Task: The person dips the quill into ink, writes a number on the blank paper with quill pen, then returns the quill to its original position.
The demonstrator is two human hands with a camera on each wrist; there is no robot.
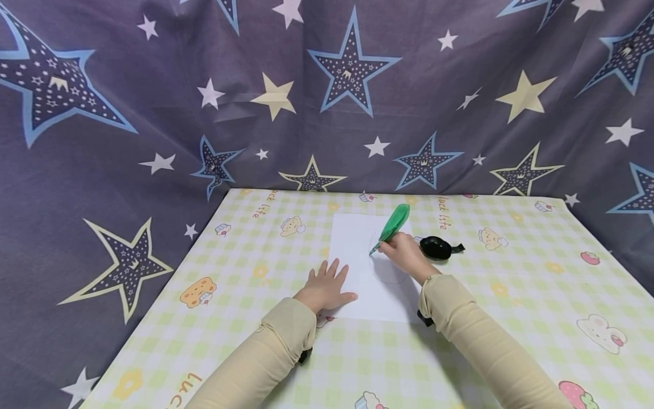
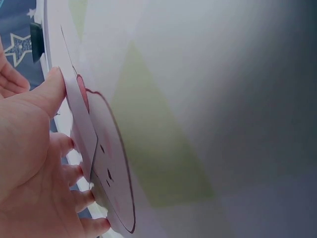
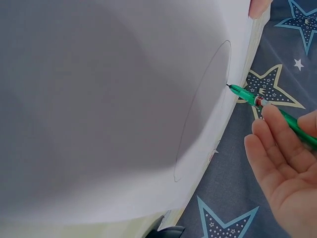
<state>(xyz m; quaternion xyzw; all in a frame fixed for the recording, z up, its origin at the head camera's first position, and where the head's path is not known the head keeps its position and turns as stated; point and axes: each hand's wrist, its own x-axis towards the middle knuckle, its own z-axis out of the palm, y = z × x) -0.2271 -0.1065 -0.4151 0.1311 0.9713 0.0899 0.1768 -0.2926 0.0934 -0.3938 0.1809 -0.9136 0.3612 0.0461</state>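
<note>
A table [image 1: 245, 341] under a checked cartoon-print cloth carries a white paper sheet [image 1: 352, 238] beneath both hands and a black object [image 1: 435, 247] just right of the right hand [image 1: 406, 255].

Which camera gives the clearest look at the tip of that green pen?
The right wrist view: the green pen tip shows sharply, touching the drawn oval on the paper. The head view shows it small and far; the left wrist view shows none of it.

Both arms wear long, loose sleeves of pale beige cloth, softly creased, ending in plain cuffs at the wrists. Left hand [image 1: 326, 287] and right hand [image 1: 405, 254] bare: no gloves or rings seen. A small black device shows beneath each wrist, partly hidden by the cuff.
</note>
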